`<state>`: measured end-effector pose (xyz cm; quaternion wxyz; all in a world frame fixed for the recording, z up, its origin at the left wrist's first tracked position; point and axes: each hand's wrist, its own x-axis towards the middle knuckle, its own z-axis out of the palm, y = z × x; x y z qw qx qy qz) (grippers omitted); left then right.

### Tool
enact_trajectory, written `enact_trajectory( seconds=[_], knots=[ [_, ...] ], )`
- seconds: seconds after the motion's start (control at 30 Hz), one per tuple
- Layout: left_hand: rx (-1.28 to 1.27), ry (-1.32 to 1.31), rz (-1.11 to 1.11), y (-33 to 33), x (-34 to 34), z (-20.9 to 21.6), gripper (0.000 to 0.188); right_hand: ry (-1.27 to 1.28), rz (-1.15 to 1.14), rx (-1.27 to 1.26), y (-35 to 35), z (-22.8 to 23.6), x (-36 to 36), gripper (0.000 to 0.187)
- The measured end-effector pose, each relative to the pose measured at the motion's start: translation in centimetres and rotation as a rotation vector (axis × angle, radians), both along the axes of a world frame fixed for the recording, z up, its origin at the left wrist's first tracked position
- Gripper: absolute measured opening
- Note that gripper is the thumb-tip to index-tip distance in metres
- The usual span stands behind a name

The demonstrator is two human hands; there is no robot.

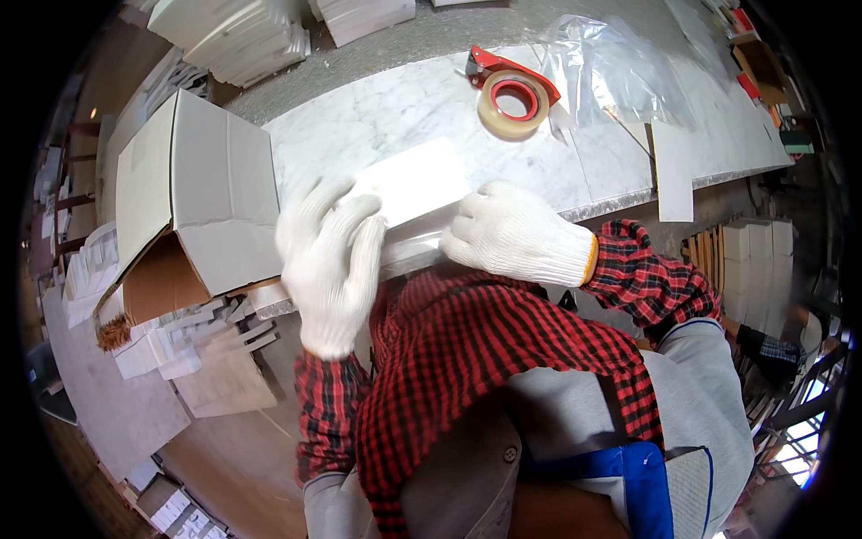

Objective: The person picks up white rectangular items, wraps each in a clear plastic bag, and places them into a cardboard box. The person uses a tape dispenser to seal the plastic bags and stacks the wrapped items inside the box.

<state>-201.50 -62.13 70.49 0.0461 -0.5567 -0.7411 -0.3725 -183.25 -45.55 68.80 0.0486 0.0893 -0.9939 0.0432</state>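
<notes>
A white, flat-topped rectangular piece (420, 182) lies on the near part of the marble-patterned worktop, between my gloved hands. Shiny clear plastic (417, 244) shows along its near edge; whether it wraps the piece I cannot tell. My left hand (332, 260) grips the left end, its fingers bent over and its thumb at the near corner. At the right end my right hand (516, 232) is closed, fingers curled in at the piece's near right corner. Its fingertips are hidden, so what it pinches cannot be made out.
An open cardboard box (220, 193) stands on its side at the left. Beyond my right hand lies a red tape dispenser (512, 94) with clear tape, beside a clear plastic bag (620, 76). White stacks (247, 40) stand at the back. A white strip (673, 171) overhangs the worktop's edge.
</notes>
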Motion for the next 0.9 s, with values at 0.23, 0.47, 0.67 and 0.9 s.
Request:
enact_trajectory(
  seconds=[0.23,0.47,0.67,0.9],
  knots=[
    [-0.209,0.022,-0.369,4.0,-3.7,-3.7,0.026,-0.109,-0.022,0.086,-0.3,-1.7,-1.1,0.008],
    [-0.207,0.247,-0.407,2.7,-4.5,-5.0,0.053,-0.092,-0.259,-0.254,1.1,4.3,-0.6,0.021],
    [-0.263,0.204,-0.407,2.7,-4.8,-5.3,0.074,0.436,-0.186,-0.489,1.1,-2.8,-7.9,0.044],
    [-0.263,0.321,-0.228,1.3,-3.9,-5.9,0.09,0.249,-0.147,-0.279,2.5,-2.8,-4.0,0.074]
  ],
)
